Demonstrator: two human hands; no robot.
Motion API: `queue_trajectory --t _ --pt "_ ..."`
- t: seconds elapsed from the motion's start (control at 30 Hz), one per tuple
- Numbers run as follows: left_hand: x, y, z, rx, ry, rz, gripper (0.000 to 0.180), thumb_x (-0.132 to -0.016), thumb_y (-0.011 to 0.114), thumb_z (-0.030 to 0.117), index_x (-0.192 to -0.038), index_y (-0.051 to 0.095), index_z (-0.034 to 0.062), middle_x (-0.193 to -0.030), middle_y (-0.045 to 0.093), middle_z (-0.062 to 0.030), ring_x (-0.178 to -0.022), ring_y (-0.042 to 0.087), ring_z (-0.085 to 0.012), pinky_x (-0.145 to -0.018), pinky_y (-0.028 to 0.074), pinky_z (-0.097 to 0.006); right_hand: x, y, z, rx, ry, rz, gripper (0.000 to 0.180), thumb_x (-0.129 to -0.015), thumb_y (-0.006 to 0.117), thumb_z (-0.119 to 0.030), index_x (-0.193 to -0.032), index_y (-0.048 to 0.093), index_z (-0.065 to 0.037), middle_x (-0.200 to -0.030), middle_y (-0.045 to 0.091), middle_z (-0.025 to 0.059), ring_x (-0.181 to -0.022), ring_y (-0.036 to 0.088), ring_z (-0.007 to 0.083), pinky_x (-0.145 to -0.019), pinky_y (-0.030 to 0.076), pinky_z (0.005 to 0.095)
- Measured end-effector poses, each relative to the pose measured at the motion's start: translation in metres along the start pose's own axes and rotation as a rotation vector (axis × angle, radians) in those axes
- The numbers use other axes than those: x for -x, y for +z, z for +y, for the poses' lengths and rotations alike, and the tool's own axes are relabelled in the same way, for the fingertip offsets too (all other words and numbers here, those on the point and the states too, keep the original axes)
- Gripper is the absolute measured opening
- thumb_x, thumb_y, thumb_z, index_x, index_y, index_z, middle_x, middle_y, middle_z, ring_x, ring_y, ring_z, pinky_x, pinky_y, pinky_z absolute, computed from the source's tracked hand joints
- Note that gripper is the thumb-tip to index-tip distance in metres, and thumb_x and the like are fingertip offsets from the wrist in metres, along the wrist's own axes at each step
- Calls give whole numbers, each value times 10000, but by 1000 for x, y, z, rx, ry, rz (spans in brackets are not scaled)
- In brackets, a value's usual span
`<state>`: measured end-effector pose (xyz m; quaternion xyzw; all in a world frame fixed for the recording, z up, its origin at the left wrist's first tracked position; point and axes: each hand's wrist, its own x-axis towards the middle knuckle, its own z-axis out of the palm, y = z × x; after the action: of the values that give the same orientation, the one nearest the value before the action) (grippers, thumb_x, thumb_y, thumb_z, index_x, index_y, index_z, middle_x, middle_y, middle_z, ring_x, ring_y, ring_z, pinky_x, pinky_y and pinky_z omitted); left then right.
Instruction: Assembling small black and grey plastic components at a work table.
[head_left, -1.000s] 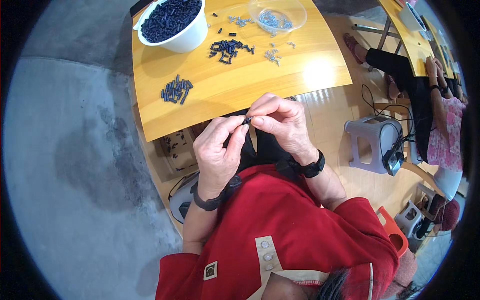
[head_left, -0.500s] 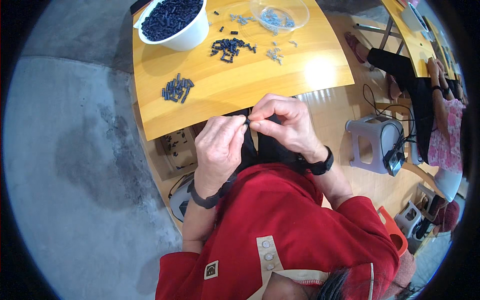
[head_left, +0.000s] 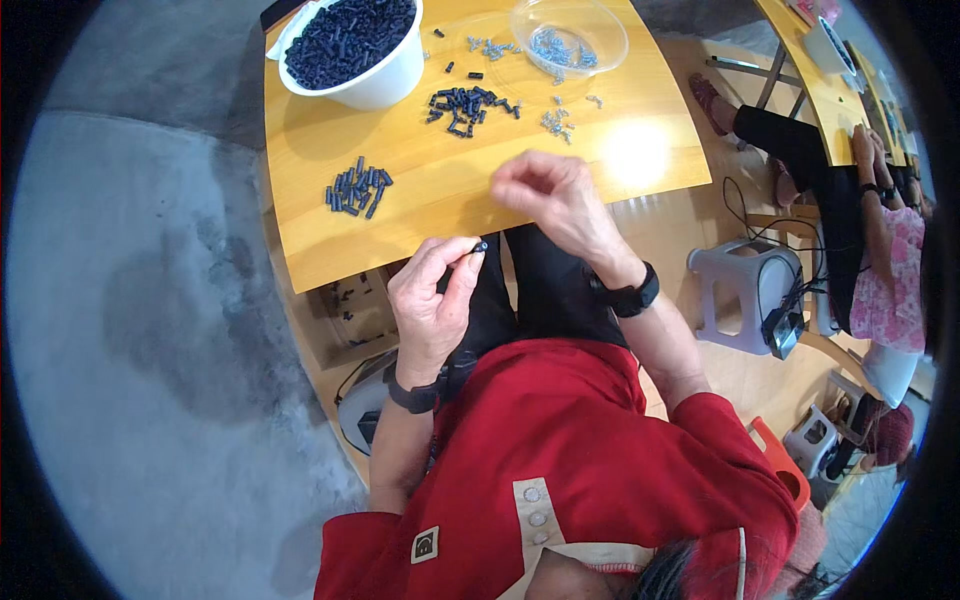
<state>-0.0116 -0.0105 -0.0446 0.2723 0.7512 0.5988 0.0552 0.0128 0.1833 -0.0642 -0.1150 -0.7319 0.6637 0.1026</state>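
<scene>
My left hand (head_left: 437, 298) is just off the table's front edge, thumb and fingertips pinching a small black tubular piece (head_left: 481, 247) with a pale spot at its end. Apart from it, my right hand (head_left: 560, 205) hovers over the front edge of the table. Its fingers are bent and smeared by motion, and nothing can be made out in them. Beyond it lie a few small clear bits (head_left: 557, 124) and a loose heap of black tubular pieces (head_left: 462, 106). Another small pile of black pieces (head_left: 356, 188) sits at the left of the table.
A white tub (head_left: 385, 82) full of black pieces stands at the back left of the wooden table (head_left: 420, 200). Beside it is a clear round bowl (head_left: 620, 62) with small clear bits. To the right are a plastic stool (head_left: 722, 290), cables and another person (head_left: 890, 260) seated at a table.
My right hand has left the black piece and moved up and forward over the table edge. My left hand still pinches the piece, a little to the left.
</scene>
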Motion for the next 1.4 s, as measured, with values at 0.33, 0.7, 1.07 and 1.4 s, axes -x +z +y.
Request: queue_trajectory --t 0.33,0.7,1.07,1.4 --pt "-5 -8 -4 14 2 0 128 -862 676 -47 -990 668 -52 -843 637 -56 -745 574 -95 -679 456 -216 -54 -10 23 1073 -373 440 169 -793 641 -110 -943 715 -135 -865 573 43 -813 582 243 -695 456 382" --pt "-5 -5 1 -11 -3 5 132 -853 685 -45 -984 674 -42 -829 639 -49 -732 573 -91 -669 457 -217 -50 -9 28 1207 -373 304 156 -761 606 -102 -871 713 -132 -880 569 32 -875 568 228 -744 435 373" --pt "-1 0 7 -34 11 9 135 -843 693 -44 -977 679 -42 -814 640 -47 -720 570 -91 -664 454 -217 -51 -12 37 1122 -457 305 108 -752 599 -97 -815 685 -111 -873 585 52 -847 588 250 -741 450 390" --pt "0 1 7 -23 5 13 136 -845 691 -48 -980 680 -40 -806 629 -34 -713 557 -84 -650 441 -213 -50 -11 35 1121 -446 260 64 -782 608 -109 -834 632 -82 -843 573 82 -828 591 270 -737 464 396"
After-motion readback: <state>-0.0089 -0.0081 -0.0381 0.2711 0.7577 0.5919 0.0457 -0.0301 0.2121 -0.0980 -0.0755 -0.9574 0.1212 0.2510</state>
